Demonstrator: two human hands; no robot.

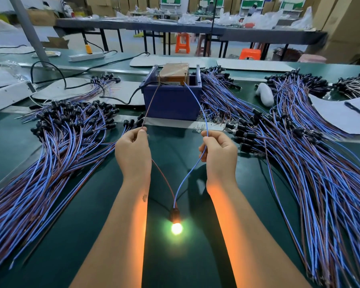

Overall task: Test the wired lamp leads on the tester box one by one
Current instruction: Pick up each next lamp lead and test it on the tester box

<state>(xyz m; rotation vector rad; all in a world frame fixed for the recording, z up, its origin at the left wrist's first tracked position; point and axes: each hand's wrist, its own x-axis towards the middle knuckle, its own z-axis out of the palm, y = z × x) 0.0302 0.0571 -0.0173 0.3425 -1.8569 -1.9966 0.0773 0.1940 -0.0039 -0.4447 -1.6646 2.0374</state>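
Observation:
A blue tester box [172,100] with an orange unit inside stands at the middle of the green table. My left hand [133,152] pinches a brown lead [151,104] whose tip reaches the box's left contact. My right hand [218,154] pinches the blue lead [202,113] running to the right contact. Both leads drop between my forearms to a black lamp holder whose bulb [176,228] glows brightly.
Large piles of blue and brown wired lamps lie to the left [56,142] and to the right [299,152] of the box. A black power cable [112,96] leads to the box. A white object [264,94] and paper sheets lie at the right.

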